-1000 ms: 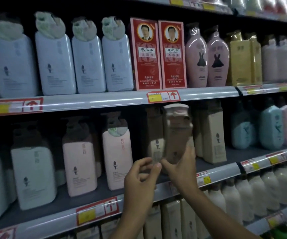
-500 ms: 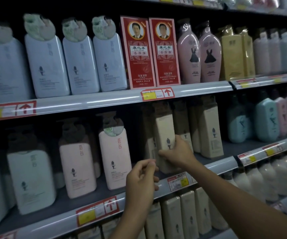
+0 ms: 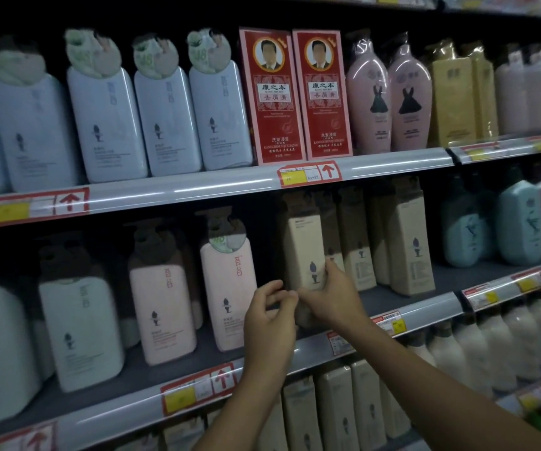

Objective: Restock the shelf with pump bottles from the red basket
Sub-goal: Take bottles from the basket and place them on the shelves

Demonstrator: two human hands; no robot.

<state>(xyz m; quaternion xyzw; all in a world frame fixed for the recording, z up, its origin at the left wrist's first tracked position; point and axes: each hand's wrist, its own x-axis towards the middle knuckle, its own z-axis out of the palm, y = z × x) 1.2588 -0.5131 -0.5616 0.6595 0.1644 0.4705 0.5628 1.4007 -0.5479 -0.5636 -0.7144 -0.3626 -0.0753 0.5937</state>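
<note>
A beige pump bottle (image 3: 305, 252) with a brown pump top stands on the middle shelf (image 3: 409, 302), at the left end of a row of like beige bottles (image 3: 409, 249). My right hand (image 3: 331, 296) grips its lower part, thumb and fingers around the base. My left hand (image 3: 270, 315) hovers just left of the bottle's base with fingers loosely curled, holding nothing. A pink pump bottle (image 3: 228, 294) stands to the left of the hands. The red basket is not in view.
Two red boxes (image 3: 297, 96) and white pump bottles (image 3: 106, 125) fill the shelf above. More white and pink bottles (image 3: 162, 310) stand further left on the middle shelf, teal ones (image 3: 519, 222) to the right. The lower shelf holds beige bottles (image 3: 334, 415) and white bottles (image 3: 474, 356).
The beige bottle went from held up in front of the shelf to standing in the row. My right hand stayed on it; my left hand came off and drew close beside its base.
</note>
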